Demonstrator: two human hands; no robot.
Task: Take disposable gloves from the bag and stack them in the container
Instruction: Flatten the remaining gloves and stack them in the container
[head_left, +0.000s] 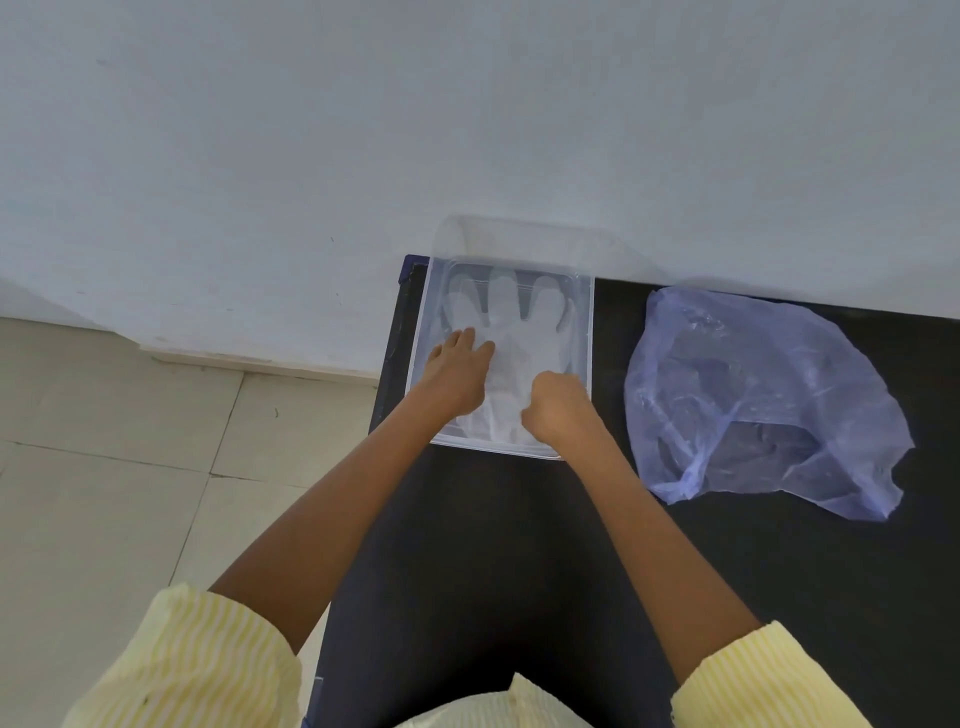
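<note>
The left hand (457, 371) lay flat inside the container (590, 332), fingers straight and slightly spread, pressing on the left side of the gloves (511, 317). The right hand (558, 410) sat at the container's near right corner, knuckles up and fingers curled under, over the cuff end of the gloves. Whether it pinched the film or only rested there could not be told. The gloves lay in the container, fingertips toward its far end, seemingly thin clear sheets one on another.

The step looked like flattening the newest one onto the stack. To do it well, the flat hand should probably hold the palm area steady while the other draws the cuff toward the near wall, pushing out air and wrinkles so the fingers line up with those beneath.

The bag (753, 395) lay crumpled to the right of the container, apart from it, on the dark tabletop (779, 582).
</note>
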